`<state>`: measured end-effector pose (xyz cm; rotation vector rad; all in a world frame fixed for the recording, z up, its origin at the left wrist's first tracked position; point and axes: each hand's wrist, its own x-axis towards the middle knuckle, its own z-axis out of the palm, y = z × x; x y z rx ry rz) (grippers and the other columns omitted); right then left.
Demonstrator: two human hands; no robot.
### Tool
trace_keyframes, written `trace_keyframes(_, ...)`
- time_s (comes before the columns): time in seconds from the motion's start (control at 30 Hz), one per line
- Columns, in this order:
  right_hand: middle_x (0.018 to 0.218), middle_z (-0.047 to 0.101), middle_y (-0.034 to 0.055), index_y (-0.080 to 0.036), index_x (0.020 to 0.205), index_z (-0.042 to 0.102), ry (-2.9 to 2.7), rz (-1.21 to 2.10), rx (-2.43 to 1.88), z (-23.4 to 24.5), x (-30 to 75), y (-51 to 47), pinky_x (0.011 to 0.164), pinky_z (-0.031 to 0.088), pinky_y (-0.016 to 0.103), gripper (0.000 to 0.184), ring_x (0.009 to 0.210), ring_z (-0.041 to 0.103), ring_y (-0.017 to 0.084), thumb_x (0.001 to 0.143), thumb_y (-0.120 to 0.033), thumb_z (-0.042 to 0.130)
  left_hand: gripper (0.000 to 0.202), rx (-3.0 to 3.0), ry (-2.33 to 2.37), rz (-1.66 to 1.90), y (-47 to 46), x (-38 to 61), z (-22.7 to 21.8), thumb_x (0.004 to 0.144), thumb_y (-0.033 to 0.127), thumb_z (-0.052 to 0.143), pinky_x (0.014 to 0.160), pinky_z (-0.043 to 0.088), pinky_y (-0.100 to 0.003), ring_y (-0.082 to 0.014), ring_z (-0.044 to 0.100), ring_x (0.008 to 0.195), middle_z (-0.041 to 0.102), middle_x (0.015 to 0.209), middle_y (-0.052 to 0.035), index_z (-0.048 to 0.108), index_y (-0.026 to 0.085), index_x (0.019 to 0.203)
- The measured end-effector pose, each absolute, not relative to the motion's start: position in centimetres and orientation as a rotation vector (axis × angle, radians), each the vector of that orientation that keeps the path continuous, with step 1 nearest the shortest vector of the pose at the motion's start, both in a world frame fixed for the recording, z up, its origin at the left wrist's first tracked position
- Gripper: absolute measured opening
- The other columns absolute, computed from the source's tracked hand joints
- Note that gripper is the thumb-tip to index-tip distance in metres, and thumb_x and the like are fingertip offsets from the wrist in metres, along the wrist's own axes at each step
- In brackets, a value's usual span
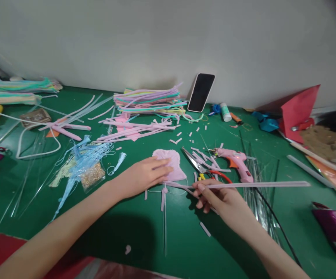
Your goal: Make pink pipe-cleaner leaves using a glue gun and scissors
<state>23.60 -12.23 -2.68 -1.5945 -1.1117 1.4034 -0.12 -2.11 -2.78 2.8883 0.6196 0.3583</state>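
Observation:
My left hand [144,174] lies flat, fingers stretched, pressing on a pink fuzzy piece [170,164] on the green table [121,217]. My right hand [214,195] pinches the end of a long pale pink pipe cleaner [258,185] that runs out to the right. A thin stem with a pink knot [164,201] lies between the hands. Scissors with red handles [203,166] and a pink glue gun [236,162] rest just beyond my right hand.
A stack of pastel pipe cleaners [147,101] and a phone [201,92] leaning on the wall are at the back. Blue tassels and a bead bag [88,172] lie left. Wire stems [256,186], red paper [298,106] and a purple box [335,228] are at right.

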Motion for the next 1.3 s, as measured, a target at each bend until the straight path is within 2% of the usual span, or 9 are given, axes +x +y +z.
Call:
trace_keyframes(0.2, 0.08, 0.065, 0.0034, -0.016, 0.093, 0.062, -1.074, 1.484, -1.596, -3.3, 23.5, -11.9, 0.043, 0.048, 0.019, 0.038, 0.054, 0.063, 0.011, 0.081, -0.052, 0.061, 0.017, 2.83, 0.723, 0.276, -4.0, -1.7, -1.0, 0.091, 0.027, 0.052, 0.101, 0.04, -0.048, -0.0289, 0.046, 0.122, 0.055, 0.126, -0.0147, 0.065, 0.016, 0.091)
trace_keyframes(0.4, 0.083, 0.067, 0.0043, -0.017, 0.093, 0.063, -1.111, 1.504, -1.63, -3.6, 24.1, -11.7, 0.038, 0.046, 0.019, 0.036, 0.049, 0.062, 0.01, 0.081, -0.051, 0.061, 0.017, 2.848, 0.859, 0.227, -4.5, -1.4, -2.7, 0.092, 0.023, 0.05, 0.093, 0.045, -0.046, -0.0282, 0.053, 0.111, 0.058, 0.118, -0.0151, 0.061, 0.014, 0.101)
trace_keyframes(0.57, 0.077, 0.067, 0.0026, -0.021, 0.099, 0.069, -1.216, 1.476, -1.669, -3.3, 24.7, -11.3, 0.036, 0.045, 0.02, 0.035, 0.044, 0.056, 0.01, 0.079, -0.05, 0.062, 0.021, 2.758, 0.921, 0.195, -4.5, -1.0, -2.3, 0.095, 0.016, 0.038, 0.089, 0.048, -0.04, -0.0254, 0.055, 0.108, 0.058, 0.117, -0.0157, 0.059, 0.012, 0.093)
trace_keyframes(0.73, 0.066, 0.065, 0.0015, -0.023, 0.101, 0.07, -1.339, 1.25, -1.682, -2.6, 25.8, -11.6, 0.038, 0.045, 0.022, 0.035, 0.046, 0.052, 0.011, 0.075, -0.046, 0.068, 0.031, 2.697, 0.978, 0.214, -4.8, -1.9, -2.2, 0.098, 0.018, 0.028, 0.095, 0.045, -0.039, -0.0222, 0.054, 0.113, 0.056, 0.122, -0.0136, 0.055, 0.013, 0.112)
trace_keyframes(0.83, 0.073, 0.068, 0.0039, -0.022, 0.092, 0.071, -1.305, 1.052, -1.685, -2.1, 27.1, -12.1, 0.039, 0.046, 0.023, 0.032, 0.047, 0.052, 0.011, 0.071, -0.047, 0.072, 0.031, 2.713, 0.948, 0.243, -4.8, -2.7, -2.3, 0.098, 0.018, 0.03, 0.099, 0.043, -0.037, -0.0222, 0.049, 0.123, 0.051, 0.133, -0.0148, 0.051, 0.013, 0.12)
trace_keyframes(0.97, 0.068, 0.068, 0.0049, -0.02, 0.079, 0.071, -1.417, 0.954, -1.722, -1.8, 27.8, -13.0, 0.049, 0.053, 0.027, 0.027, 0.055, 0.06, 0.016, 0.073, -0.046, 0.07, 0.03, 2.76, 0.941, 0.212, -4.5, -3.0, -2.3, 0.097, 0.022, 0.037, 0.098, 0.044, -0.04, -0.0254, 0.053, 0.12, 0.054, 0.132, -0.0176, 0.052, 0.011, 0.121)
trace_keyframes(1.1, 0.081, 0.072, 0.0067, -0.022, 0.08, 0.07, -1.725, 0.875, -1.663, -2.2, 26.6, -13.3, 0.062, 0.055, 0.031, 0.02, 0.071, 0.066, 0.021, 0.082, -0.04, 0.063, 0.033, 2.677, 0.914, 0.097, -4.1, -3.2, -1.9, 0.095, 0.03, 0.044, 0.095, 0.047, -0.036, -0.0236, 0.058, 0.115, 0.05, 0.138, -0.0154, 0.051, 0.015, 0.124)
trace_keyframes(1.2, 0.08, 0.072, 0.0057, -0.023, 0.082, 0.07, -1.866, 0.812, -1.633, -2.8, 25.7, -13.0, 0.061, 0.054, 0.03, 0.018, 0.07, 0.066, 0.02, 0.086, -0.036, 0.057, 0.037, 2.584, 0.927, 0.102, -3.7, -3.9, -1.7, 0.095, 0.032, 0.046, 0.097, 0.046, -0.034, -0.0216, 0.054, 0.12, 0.044, 0.144, -0.0104, 0.048, 0.022, 0.13)
trace_keyframes(1.3, 0.081, 0.072, 0.0053, -0.024, 0.083, 0.069, -1.922, 0.778, -1.623, -3.1, 25.8, -12.7, 0.058, 0.052, 0.029, 0.02, 0.069, 0.066, 0.019, 0.088, -0.036, 0.054, 0.028, 2.545, 0.953, 0.172, -3.2, -4.9, -1.6, 0.094, 0.029, 0.047, 0.097, 0.046, -0.033, -0.021, 0.053, 0.121, 0.045, 0.143, -0.0073, 0.055, 0.024, 0.12)
